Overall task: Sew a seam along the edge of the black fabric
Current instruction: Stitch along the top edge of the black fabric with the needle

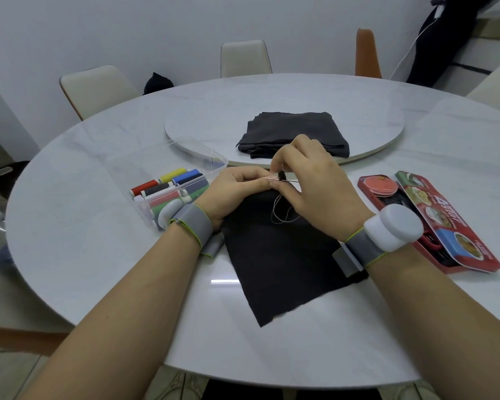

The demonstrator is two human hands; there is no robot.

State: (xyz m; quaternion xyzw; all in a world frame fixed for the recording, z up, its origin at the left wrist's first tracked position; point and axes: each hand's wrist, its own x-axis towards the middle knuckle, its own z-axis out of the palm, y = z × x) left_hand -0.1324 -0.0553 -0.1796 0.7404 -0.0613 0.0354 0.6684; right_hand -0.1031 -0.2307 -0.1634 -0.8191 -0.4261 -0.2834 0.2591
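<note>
Working at the far edge of the fabric [280, 264], we pinch it between the curled thumb and forefinger of our left hand [231, 192] — our right hand [312, 186], fingers curled too, pinches the needle [272, 178] there. Pale thread [283, 216] loops on the fabric, which lies flat on the table [98, 226] before us.

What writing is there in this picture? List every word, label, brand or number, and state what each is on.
Tin lid: white lettering across the red band, too blurred and tilted to read.
Same lid, near its blue end: a small line of lettering, also too blurred to read.
Thread spools, plastic box, wristbands, black fabric: no text visible.
</note>
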